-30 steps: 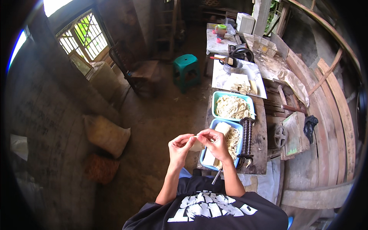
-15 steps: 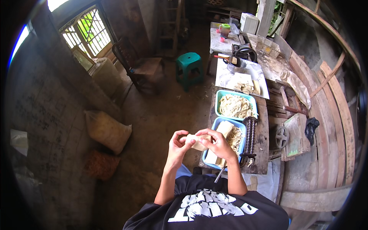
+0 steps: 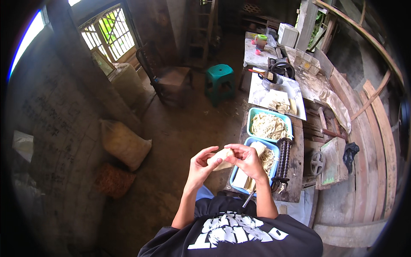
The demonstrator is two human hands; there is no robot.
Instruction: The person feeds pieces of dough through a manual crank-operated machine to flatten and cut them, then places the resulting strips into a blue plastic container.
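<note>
Both hands are raised in front of the chest, off the near left edge of the wooden worktop [image 3: 295, 188], and they share one pale piece of dough [image 3: 222, 156]. The left hand [image 3: 201, 165] pinches its left end between thumb and curled fingers, while the right hand [image 3: 248, 160] closes its fingers over the right end, so the piece is held between the two and clear of the worktop. Two light blue trays stand on the worktop one behind the other: the near tray [image 3: 239, 188], at the left edge just beside the right hand, holds pale slabs and cut strips, and the far tray [image 3: 284, 120] holds a heap of cut strips. One dark roller machine [image 3: 282, 160] sits along the near tray's right side. Beyond the far tray lies one white sheet [image 3: 261, 94] with small cut pieces on it. On the floor stand one green plastic stool [image 3: 219, 79] and one wooden chair [image 3: 165, 79], and one filled sack [image 3: 124, 143] leans by the left wall.
</note>
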